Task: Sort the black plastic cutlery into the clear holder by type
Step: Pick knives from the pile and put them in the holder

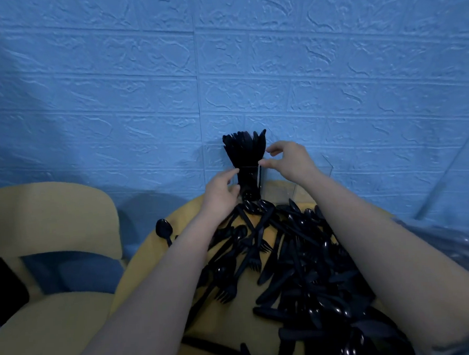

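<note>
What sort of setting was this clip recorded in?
Probably a small staged indoor room, not a kitchen: a blue embossed brick-pattern wall, a round yellow table heaped with loose black cutlery, and a yellow chair beside it.
</note>
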`<act>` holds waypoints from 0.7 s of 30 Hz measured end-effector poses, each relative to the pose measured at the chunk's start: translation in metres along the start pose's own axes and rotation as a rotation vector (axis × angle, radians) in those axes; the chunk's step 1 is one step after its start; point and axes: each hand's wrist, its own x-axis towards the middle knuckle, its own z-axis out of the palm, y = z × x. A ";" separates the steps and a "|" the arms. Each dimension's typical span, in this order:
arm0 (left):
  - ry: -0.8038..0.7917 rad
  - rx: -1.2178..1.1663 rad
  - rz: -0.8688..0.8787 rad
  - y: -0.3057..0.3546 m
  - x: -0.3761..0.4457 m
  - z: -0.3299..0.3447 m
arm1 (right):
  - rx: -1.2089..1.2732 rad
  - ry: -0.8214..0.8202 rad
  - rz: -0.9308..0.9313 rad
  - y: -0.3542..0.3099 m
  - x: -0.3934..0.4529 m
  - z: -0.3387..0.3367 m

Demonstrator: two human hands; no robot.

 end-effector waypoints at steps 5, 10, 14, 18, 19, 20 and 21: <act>-0.009 -0.086 -0.030 0.007 -0.042 -0.007 | -0.176 -0.309 -0.224 -0.008 -0.053 -0.010; 0.011 -0.234 -0.115 0.006 -0.089 -0.006 | -0.544 -0.713 -0.333 -0.005 -0.094 0.006; 0.013 -0.376 -0.185 0.001 -0.119 -0.004 | -0.744 -0.755 -0.415 0.001 -0.109 0.017; 0.040 -0.525 -0.224 -0.007 -0.136 -0.001 | -0.786 -0.800 -0.473 -0.005 -0.118 0.018; 0.054 -0.583 -0.228 -0.008 -0.139 0.000 | -0.785 -0.810 -0.472 -0.006 -0.120 0.018; 0.070 -0.646 -0.232 -0.008 -0.142 0.000 | -0.787 -0.813 -0.477 -0.008 -0.121 0.018; 0.080 -0.709 -0.237 -0.007 -0.144 -0.001 | -0.786 -0.814 -0.487 -0.008 -0.121 0.018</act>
